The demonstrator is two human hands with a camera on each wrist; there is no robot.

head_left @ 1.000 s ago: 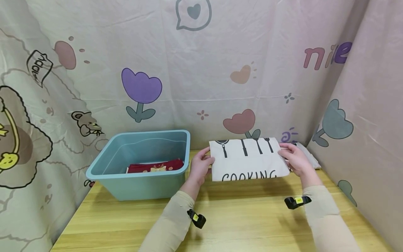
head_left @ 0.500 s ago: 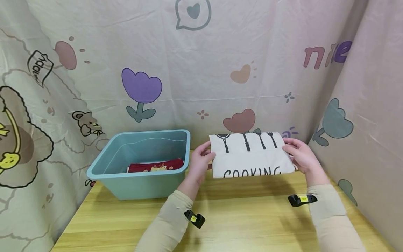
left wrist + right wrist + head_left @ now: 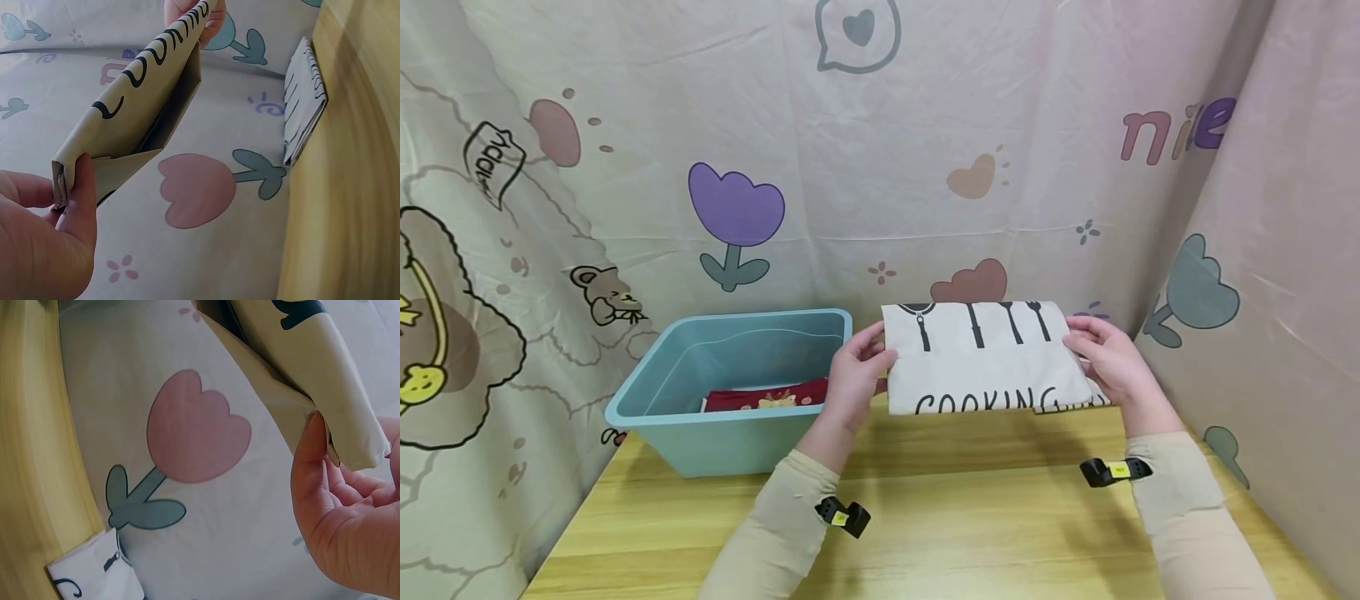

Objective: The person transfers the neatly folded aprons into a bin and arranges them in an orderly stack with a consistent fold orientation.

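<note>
A folded white cloth, printed with black utensils and the word COOKING, is held up above the table. My left hand pinches its left edge, thumb in front and fingers behind. At the opposite edge my right hand pinches it the same way. From the left wrist view, the cloth shows a gap between its folded layers. Behind it on the table lies a second folded white cloth with similar print, largely hidden in the head view but plain in the left wrist view.
A light blue plastic bin stands on the wooden table to the left, close to my left hand. Inside it lies a folded red cloth with a printed figure. Patterned curtains enclose the back and sides.
The held cloth has risen, first shifting slightly right and then left towards the bin, both hands moving with it. The lower edge of the second cloth now shows below it. The bin has stayed put.
</note>
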